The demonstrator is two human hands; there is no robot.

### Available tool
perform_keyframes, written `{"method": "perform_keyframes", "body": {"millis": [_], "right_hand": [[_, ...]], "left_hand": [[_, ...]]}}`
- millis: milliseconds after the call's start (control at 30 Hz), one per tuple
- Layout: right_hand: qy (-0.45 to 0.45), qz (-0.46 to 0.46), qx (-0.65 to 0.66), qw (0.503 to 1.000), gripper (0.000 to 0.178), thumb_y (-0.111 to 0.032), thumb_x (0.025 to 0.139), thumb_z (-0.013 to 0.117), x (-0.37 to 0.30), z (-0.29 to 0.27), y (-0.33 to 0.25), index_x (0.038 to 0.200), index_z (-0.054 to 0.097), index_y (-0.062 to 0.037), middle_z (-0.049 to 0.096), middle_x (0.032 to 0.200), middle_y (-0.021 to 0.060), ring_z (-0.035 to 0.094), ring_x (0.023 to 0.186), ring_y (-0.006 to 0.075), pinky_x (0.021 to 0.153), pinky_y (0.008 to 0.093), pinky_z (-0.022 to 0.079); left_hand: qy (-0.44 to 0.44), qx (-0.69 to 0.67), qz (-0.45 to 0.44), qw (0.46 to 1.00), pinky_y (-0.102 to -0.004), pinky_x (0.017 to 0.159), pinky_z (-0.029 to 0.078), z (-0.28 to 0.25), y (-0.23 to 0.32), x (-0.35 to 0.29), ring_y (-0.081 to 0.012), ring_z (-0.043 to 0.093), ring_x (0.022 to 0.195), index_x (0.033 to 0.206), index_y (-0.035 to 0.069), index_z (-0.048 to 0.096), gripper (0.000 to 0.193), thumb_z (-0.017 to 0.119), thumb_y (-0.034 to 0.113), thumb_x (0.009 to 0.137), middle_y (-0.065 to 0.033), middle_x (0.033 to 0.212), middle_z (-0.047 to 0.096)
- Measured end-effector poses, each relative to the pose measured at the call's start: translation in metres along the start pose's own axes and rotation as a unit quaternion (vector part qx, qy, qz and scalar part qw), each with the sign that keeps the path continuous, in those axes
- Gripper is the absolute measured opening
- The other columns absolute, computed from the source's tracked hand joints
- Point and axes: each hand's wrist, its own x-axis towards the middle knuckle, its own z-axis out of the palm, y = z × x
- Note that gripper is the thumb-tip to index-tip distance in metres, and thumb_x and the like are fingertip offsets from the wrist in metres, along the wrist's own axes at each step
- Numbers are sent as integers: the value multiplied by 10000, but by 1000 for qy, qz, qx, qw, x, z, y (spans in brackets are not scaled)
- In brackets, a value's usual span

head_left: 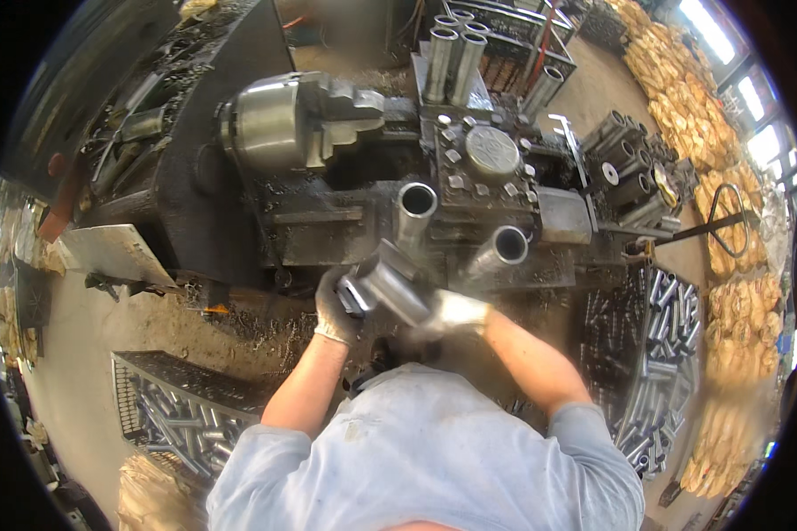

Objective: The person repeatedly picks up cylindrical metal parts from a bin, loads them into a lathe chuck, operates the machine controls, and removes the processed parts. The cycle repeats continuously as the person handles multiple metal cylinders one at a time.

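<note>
In front of my body I hold a short, thick-walled metal tube (400,288) tilted between my two hands. My right hand (456,314), in a pale work glove, is closed round its lower right end and slightly blurred. Dark grime covers the glove of my left hand (334,305), whose fingers close on a small bright metal piece (356,296) by the tube's left side; its exact kind does not show. Just beyond, one metal tube (414,212) stands upright on the lathe (319,217), and another tube (502,252) leans to the right of it.
The lathe's chuck (270,124) is at the upper left, its round-topped tool post (491,152) right of centre. Several tubes (456,62) stand behind. A crate (164,363) of tubes lies lower left, a pile of tubes (669,354) to the right. Metal chips cover the floor (248,341).
</note>
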Motion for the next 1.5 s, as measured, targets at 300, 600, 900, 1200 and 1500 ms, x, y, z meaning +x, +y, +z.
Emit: {"method": "perform_keyframes", "body": {"millis": [300,600,900,1200,1500], "right_hand": [[265,-55,-34,962,660,-136,663,846,-147,-55,-4,1302,722,-28,674,1421,202,724,1193,347,1056,430,588],[433,-183,-25,882,451,-173,792,861,-76,-71,26,1196,716,-34,790,1046,155,764,899,245,853,378,611],[275,82,-416,863,285,-327,865,778,-85,-33,7,1063,753,-124,786,972,156,772,865,375,792,473,632],[402,-62,-410,816,533,-324,896,756,77,46,7,1318,596,-42,730,930,161,751,731,350,624,488,614],[198,-89,191,957,596,-358,897,804,33,19,-80,1289,680,73,736,951,112,679,801,153,732,322,561]], "left_hand": [[-148,437,246,852,-379,802,650,51,-31,-51,-270,749,994,1492,60,508,802,938,184,826,-116,1202,718],[-163,579,497,626,-383,900,627,99,-63,-19,-244,753,1011,1349,-9,582,662,950,153,823,-124,1141,747],[4,92,150,984,-436,894,631,3,28,-82,-274,727,977,1379,65,593,703,598,674,1028,-114,1167,718],[-28,13,88,996,-573,872,648,-76,78,-41,-383,762,989,1327,46,640,840,380,792,1040,-184,1135,753],[-41,80,67,994,-525,934,626,-33,65,-13,-380,748,1069,1358,17,636,854,373,770,1054,-193,1211,743]]}}
